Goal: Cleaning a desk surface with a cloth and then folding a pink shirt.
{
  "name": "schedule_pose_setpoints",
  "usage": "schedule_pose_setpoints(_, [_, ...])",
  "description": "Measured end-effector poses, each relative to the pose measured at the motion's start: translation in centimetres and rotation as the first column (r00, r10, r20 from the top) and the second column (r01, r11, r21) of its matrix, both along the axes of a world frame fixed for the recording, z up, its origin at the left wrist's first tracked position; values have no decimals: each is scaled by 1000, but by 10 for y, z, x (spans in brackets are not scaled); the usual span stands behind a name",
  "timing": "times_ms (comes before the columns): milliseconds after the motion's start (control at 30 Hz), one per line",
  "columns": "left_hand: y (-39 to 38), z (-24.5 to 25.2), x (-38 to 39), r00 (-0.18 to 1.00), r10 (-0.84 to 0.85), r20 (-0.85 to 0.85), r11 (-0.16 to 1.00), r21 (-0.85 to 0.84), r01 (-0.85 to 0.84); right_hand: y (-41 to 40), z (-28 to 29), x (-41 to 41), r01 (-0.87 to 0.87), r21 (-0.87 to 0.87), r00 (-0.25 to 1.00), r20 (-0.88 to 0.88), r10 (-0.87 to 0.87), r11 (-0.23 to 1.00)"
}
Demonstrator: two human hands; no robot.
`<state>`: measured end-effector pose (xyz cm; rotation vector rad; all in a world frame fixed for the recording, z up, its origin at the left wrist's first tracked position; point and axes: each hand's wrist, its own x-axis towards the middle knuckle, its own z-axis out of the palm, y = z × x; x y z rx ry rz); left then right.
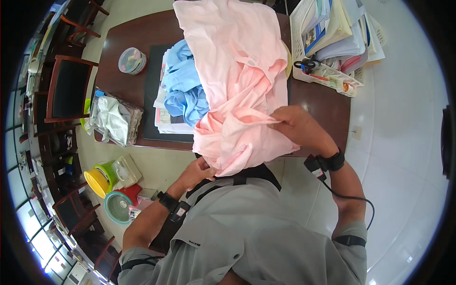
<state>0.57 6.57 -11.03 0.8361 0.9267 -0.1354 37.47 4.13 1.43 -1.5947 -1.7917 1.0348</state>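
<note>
A pale pink garment (pixel 231 82), apparently a buttoned shirt, spreads over the table and hangs past its front edge towards my lap. My left hand (pixel 194 174) grips the lower left corner of the cloth, its fingers partly hidden under the fabric. On the other side, my right hand (pixel 299 124) pinches a raised fold between thumb and fingers. The near part of the garment is bunched and creased, while its far part lies flatter. To its left, partly covered by it, a crumpled light blue cloth (pixel 181 78) rests on a stack of papers (pixel 172 127).
The dark wooden table (pixel 121 92) carries a round clear tub (pixel 132 61) and a plastic-wrapped bundle (pixel 115 119). White baskets (pixel 299 53) at the right hold files and black-handled scissors (pixel 307 65). Buckets (pixel 119 206) stand on the floor at left, near chairs (pixel 71 89).
</note>
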Motion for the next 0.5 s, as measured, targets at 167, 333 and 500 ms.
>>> schedule_pose_setpoints(167, [2, 26, 3, 936, 296, 190, 955, -51, -292, 51, 18, 28, 24, -23, 988, 152, -21, 999])
schedule_pose_setpoints(333, [24, 37, 23, 838, 495, 230, 868, -168, -467, 108, -39, 36, 60, 43, 955, 288, -70, 997])
schedule_pose_setpoints(500, [35, 46, 44, 898, 408, 161, 908, 24, -417, 119, -74, 23, 84, -46, 897, 438, -55, 995])
